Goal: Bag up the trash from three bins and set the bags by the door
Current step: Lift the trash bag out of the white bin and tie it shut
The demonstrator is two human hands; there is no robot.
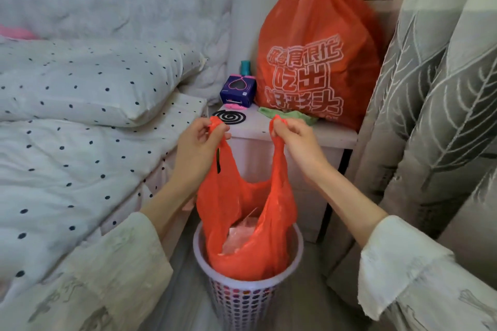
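A red plastic trash bag (242,223) hangs with its lower half inside a small white perforated bin (243,301) on the floor. Pale crumpled trash shows through the bag's open mouth. My left hand (199,142) grips the bag's left handle and my right hand (293,140) grips the right handle. Both handles are stretched upward and held apart above the bin.
A white nightstand (309,137) stands right behind the bin. On it are a large full red bag with white lettering (314,56), a purple box (238,91), a black mosquito coil (229,117) and a green cloth. A dotted bed (80,129) lies left, grey curtains (435,105) right.
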